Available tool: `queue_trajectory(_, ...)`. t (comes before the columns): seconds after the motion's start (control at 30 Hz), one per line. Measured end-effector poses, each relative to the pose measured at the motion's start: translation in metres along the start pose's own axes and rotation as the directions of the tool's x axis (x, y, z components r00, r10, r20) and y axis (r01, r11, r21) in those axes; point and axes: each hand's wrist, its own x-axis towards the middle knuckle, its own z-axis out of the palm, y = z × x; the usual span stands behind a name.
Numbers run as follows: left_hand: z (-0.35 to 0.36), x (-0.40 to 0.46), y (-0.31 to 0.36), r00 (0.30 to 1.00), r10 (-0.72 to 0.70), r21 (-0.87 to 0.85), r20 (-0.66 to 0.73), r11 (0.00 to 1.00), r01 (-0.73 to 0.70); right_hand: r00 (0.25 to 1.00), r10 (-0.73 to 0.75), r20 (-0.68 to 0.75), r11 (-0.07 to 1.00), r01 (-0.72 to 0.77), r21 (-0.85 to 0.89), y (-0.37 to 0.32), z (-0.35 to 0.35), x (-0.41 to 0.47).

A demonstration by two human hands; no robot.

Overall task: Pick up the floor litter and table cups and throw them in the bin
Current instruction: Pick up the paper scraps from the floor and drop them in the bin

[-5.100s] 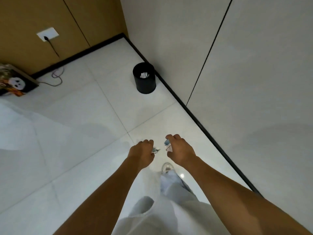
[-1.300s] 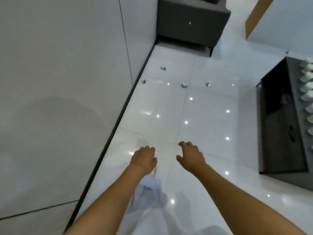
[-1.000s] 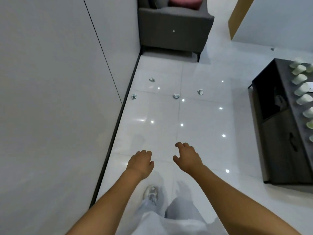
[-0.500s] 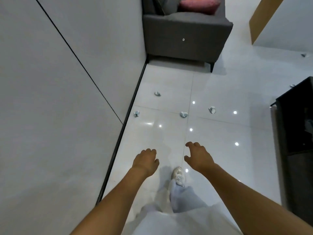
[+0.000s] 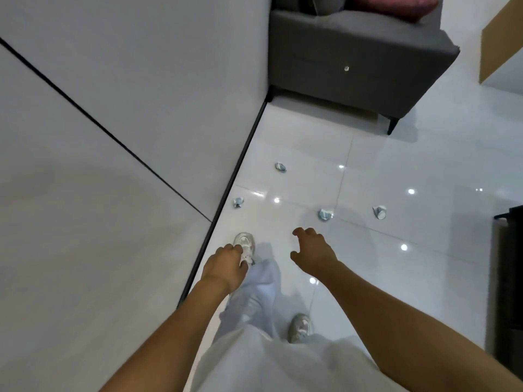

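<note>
**Walking up to four litter scraps, hands empty**

Person is mid-stride along the wall, both arms out front. Left hand point(image 5: 225, 267) has loosely curled fingers and nothing visible in it. Right hand point(image 5: 311, 251) is relaxed, fingers half spread, reaching forward, also holding nothing.

Litter on the glossy white tile floor point(image 5: 396, 278), four crumpled bluish-white scraps:
- wall scrap point(image 5: 238, 202), just beside the black skirting line point(image 5: 226, 199)
- far scrap point(image 5: 280, 167), nearest the grey sofa point(image 5: 353, 58)
- middle scrap point(image 5: 325, 214), just ahead of the right hand, closest target
- right scrap point(image 5: 379, 212), beside the middle one, toward the dark cabinet point(image 5: 508, 278)

None of the four is touched yet. All lie apart from each other, a loose cluster between the person's front shoe point(image 5: 244, 246) and the sofa.

Progress call: floor part is clearly unfinished, four pieces at least remain. The bin is not in this view, so its fill cannot be read. Table cups are also out of frame; only the cabinet's edge shows at right, so their status can't be told. Judging from this, the current step is approach for the next pickup, likely the middle scrap, then a carry to the bin. Much of the task looks left to do.
</note>
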Motion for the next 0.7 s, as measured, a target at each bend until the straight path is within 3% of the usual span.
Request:
queue_trajectory(0.37,-0.091,0.197,-0.053,0.997,0.048,0.069,0.053,0.996,-0.052,0.998,0.060,0.020,0.990,-0.062,0.123,-0.078,-0.035,0.184)
queue_trajectory(0.53,-0.074,0.267,-0.060,0.994,0.045,0.020,0.099,0.999,-0.048,0.994,0.101,0.047,0.981,-0.107,0.162,-0.069,-0.016,0.261)
queue_trajectory(0.7,-0.008,0.349,-0.083,0.995,-0.046,-0.043,0.084,0.998,0.050,0.991,0.062,0.116,0.978,-0.084,0.191,-0.050,0.045,0.356)
